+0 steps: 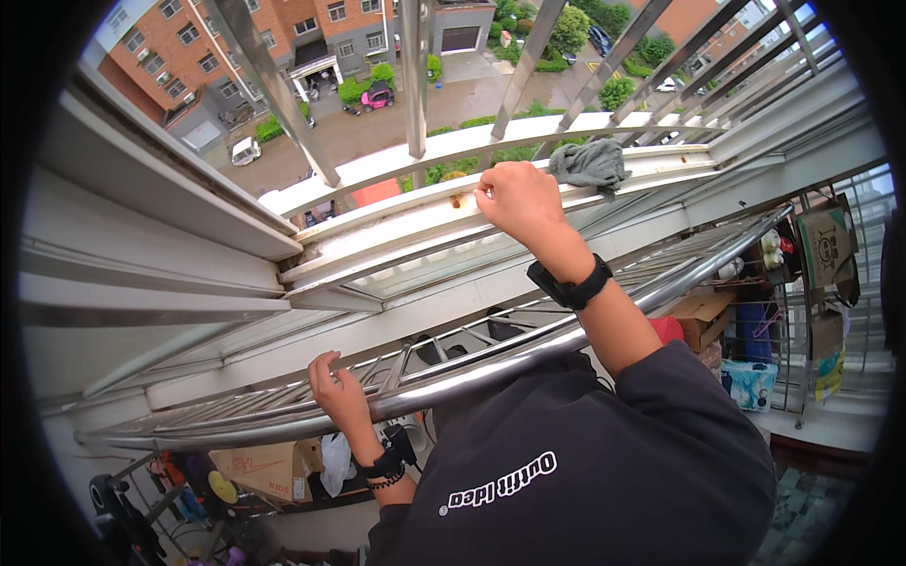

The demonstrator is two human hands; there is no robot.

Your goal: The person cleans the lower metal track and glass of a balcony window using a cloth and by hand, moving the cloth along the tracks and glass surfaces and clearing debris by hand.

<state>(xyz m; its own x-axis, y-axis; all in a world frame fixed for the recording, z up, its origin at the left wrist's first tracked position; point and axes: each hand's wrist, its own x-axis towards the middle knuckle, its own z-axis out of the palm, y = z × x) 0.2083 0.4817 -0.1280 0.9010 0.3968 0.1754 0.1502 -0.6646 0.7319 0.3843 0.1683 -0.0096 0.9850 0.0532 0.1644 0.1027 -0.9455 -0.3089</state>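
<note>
My right hand (520, 199) is curled above the white window frame's lower track (396, 225), close to a rusty brown spot on it. Whether the fingers hold something small cannot be seen. Just beyond that hand, a crumpled grey cloth (591, 166) lies on the same track. Lower down, my left hand (336, 389) is at the metal railing (495, 362), with its fingers apart and nothing in them. Both wrists wear black bands.
Metal security bars (416, 85) stand outside the window, high above a road with vehicles. White sash frames (156, 233) stand at the left. Below the railing are a cardboard box (258, 470) and a plastic bag (336, 463); at the right, a wire rack (786, 339) holds various things.
</note>
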